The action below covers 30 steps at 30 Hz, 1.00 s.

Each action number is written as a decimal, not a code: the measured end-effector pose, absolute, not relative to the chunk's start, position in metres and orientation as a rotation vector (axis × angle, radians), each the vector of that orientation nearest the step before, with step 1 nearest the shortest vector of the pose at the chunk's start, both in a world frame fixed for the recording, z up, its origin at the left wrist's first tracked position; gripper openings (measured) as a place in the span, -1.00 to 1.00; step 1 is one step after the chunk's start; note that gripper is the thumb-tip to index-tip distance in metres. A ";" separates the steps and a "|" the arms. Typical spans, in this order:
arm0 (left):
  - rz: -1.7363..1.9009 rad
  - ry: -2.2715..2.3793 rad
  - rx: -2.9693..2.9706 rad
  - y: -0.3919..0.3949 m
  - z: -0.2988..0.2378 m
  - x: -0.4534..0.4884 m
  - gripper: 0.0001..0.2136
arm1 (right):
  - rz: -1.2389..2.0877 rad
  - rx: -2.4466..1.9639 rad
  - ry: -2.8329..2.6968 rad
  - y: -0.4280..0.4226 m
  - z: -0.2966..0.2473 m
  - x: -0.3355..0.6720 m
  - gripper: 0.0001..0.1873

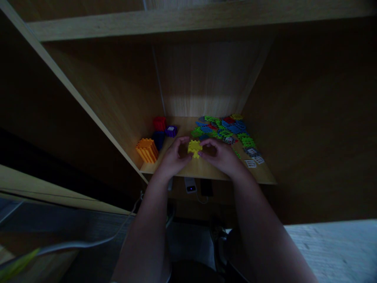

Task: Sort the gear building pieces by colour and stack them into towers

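Observation:
Between my two hands is a small stack of yellow interlocking plastic tiles [194, 148] with notched edges, just over the front of the wooden shelf [203, 169]. My left hand [176, 155] grips its left side with thumb and fingers curled. On the opposite side, the fingers and thumb of my right hand [217, 154] close on its right edge. To the left stand an orange stack of tiles [147, 150], a red stack [160, 124], a dark blue stack [158, 139] and a purple block [171, 131]. Loose green, blue and red tiles [225, 127] lie heaped at the back right.
Window-shaped pieces [251, 163] lie near the shelf's right front. Below the shelf are a white device with a small light [190, 185] and a black device [206, 187] with a cable. Cabinet walls enclose both sides, and an upper board [188, 21] crosses above.

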State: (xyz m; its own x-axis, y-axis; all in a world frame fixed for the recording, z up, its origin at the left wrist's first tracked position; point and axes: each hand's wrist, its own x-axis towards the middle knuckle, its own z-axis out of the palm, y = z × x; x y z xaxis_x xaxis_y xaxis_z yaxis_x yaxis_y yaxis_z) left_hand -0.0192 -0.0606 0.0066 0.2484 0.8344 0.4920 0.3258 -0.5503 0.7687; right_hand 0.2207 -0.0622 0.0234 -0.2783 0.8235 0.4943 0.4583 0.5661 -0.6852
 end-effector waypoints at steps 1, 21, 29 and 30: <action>1.278 1.049 2.000 -0.060 0.006 -0.019 -0.53 | 0.522 -1.040 -1.922 -0.062 0.023 0.220 -0.76; 1.279 1.053 2.012 -0.062 0.009 -0.018 -0.51 | 0.535 -0.995 -1.933 -0.064 0.026 0.219 -0.80; 1.280 1.040 2.013 -0.062 0.010 -0.019 -0.51 | 0.531 -0.994 -1.932 -0.064 0.027 0.219 -0.80; 1.283 1.038 2.017 -0.062 0.010 -0.019 -0.51 | 0.532 -0.996 -1.931 -0.064 0.027 0.219 -0.80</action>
